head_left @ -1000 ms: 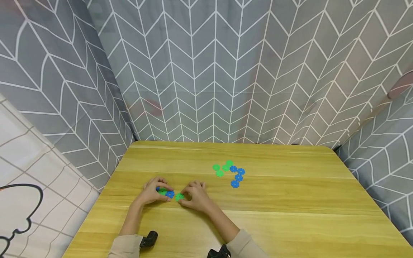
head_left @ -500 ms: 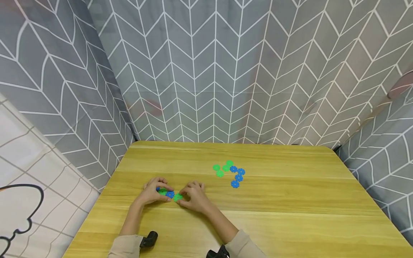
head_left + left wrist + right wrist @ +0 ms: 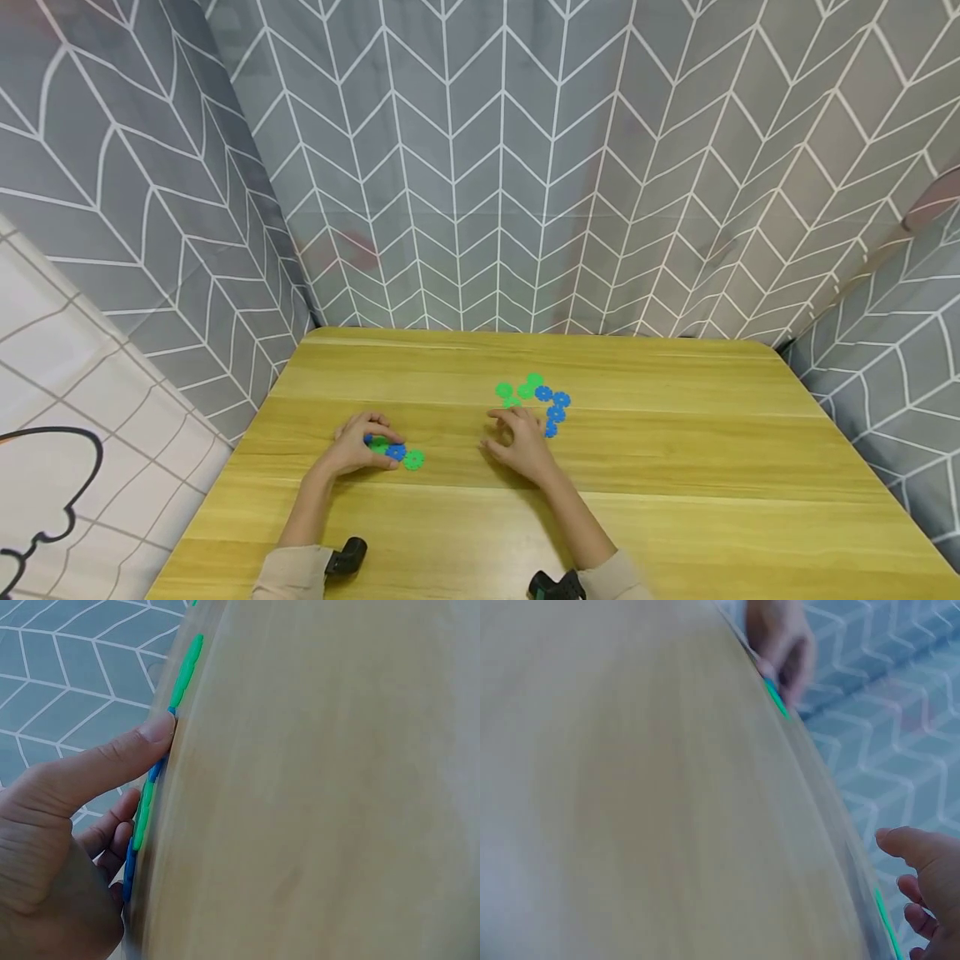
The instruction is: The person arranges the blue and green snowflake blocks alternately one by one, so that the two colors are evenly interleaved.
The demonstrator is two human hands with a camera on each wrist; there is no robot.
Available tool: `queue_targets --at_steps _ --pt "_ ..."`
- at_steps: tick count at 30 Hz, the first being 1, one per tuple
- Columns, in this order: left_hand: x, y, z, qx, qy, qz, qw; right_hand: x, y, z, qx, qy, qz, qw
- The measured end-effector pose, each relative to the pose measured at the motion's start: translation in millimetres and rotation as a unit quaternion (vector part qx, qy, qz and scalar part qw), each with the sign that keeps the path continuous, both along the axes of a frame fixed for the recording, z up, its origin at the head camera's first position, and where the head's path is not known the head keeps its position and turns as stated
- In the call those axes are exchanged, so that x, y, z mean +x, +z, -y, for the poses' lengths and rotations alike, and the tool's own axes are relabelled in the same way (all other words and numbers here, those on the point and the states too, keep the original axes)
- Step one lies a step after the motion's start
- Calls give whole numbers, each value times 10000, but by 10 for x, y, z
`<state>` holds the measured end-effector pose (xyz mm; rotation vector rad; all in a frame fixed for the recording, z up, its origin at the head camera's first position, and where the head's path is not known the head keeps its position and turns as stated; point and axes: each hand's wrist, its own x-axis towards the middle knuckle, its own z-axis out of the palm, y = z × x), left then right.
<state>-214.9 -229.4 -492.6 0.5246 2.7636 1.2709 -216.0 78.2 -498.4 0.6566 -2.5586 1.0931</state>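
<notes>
Okay, so closest to me on the head feed are the beige left cuff (image 3: 291,573) and right cuff (image 3: 613,581), each with a black wrist camera by it, the left one (image 3: 347,557) and the right one (image 3: 557,587). Up from those, I've got the left hand (image 3: 354,447) pinching a blue snowflake disc (image 3: 396,452) between thumb and forefinger. That disc is part of a line lying flat on the wood-grain table (image 3: 675,475): a green end disc (image 3: 414,459) right beside it on one side, then a green inner disc (image 3: 378,447) and a bit of a second blue disc (image 3: 367,438) mostly tucked under the fingers. I can't tell if they're actually hooked together. Over to the right, the right hand (image 3: 523,450) has its fingers loosely bent, a clear gap between thumb and forefinger, nothing in its grip. Its knuckles partly cover the lowest blue disc (image 3: 551,430) of a loose group; I can't tell if they touch. Going further out, that group runs up through more blue discs (image 3: 556,413) and over to a bunch of green discs (image 3: 504,390), the nearest of those partly hidden by the hand. Way past the table's far edge, I see a grey chevron curtain (image 3: 525,167).
</notes>
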Motion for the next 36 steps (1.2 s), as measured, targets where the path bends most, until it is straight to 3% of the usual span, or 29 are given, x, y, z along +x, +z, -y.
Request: queue_targets --at_steps 6,12,24,36 --pt "-6 4 -8 -51 -8 -38 10000 -34 -1 -563 -81 -696 207 9973" --pt "2 19 5 -79 13 -69 9999 -39 30 -838 93 -1155 742 9905" --pt "-4 3 1 -111 28 34 9999 -47 -55 -904 78 -1215 746 9898" --pt "-9 -5 10 -150 -17 -84 9999 -31 -10 -887 146 -1294 751 9886"
